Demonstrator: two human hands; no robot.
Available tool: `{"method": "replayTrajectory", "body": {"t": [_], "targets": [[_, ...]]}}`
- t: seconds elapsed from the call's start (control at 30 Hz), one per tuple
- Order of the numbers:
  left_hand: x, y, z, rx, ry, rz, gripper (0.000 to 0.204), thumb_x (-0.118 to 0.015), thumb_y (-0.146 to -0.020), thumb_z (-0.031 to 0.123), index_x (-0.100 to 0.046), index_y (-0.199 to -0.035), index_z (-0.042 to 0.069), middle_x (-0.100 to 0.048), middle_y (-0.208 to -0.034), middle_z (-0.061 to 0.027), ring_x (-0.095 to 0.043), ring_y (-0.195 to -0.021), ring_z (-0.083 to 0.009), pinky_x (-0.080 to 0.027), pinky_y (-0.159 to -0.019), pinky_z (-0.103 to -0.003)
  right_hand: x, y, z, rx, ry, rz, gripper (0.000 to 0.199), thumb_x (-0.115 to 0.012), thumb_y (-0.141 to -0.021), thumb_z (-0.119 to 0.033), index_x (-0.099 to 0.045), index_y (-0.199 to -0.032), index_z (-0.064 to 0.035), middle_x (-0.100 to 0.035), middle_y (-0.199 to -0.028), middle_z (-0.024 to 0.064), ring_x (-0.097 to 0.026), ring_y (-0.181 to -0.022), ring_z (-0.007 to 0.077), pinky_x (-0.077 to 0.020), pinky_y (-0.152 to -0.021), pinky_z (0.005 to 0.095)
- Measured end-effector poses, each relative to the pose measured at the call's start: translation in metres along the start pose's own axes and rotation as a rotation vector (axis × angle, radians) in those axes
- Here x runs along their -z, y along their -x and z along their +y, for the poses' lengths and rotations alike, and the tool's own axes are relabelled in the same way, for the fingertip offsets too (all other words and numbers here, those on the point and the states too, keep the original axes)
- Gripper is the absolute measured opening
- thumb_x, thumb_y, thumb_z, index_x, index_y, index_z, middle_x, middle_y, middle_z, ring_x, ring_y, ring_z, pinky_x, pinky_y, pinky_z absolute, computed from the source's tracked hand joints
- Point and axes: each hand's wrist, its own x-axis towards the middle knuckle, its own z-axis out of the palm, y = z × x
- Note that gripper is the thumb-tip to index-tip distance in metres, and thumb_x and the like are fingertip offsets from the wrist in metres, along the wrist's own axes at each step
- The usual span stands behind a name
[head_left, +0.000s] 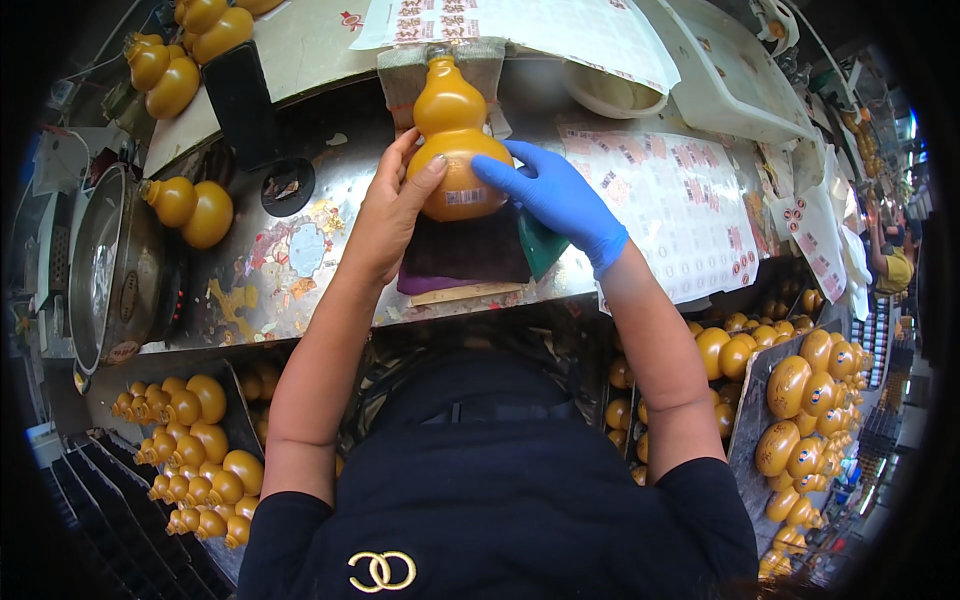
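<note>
Hands [480,190] gripping amber gourd bottle [452,135], scuffed metal bench [270,270], label sheets [690,200]

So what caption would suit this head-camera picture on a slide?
Bare left hand and blue-gloved right hand hold an amber gourd-shaped bottle lying on a metal worktable.

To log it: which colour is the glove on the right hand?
Blue; the right hand shows it clearly in head view.
</note>
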Motion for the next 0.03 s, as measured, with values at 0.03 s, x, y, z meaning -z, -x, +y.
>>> {"method": "replayTrajectory", "body": {"t": [0.03], "targets": [[0.0015,0.001,-0.0004,0.007,0.025,-0.004,0.083,-0.067,-0.086,0.041,-0.025,-0.145,-0.001,-0.037,-0.142,-0.0163,-0.035,-0.133,-0.0243,-0.023,-0.112,-0.034,0.0004,-0.0003,-0.0008,-0.008,0.017,0.002,0.08,-0.072,-0.076,-0.055,-0.051,-0.13,0.0005,-0.064,-0.11,0.0129,-0.062,-0.099,0.0185,-0.0472,-0.089,0.0276]]}}
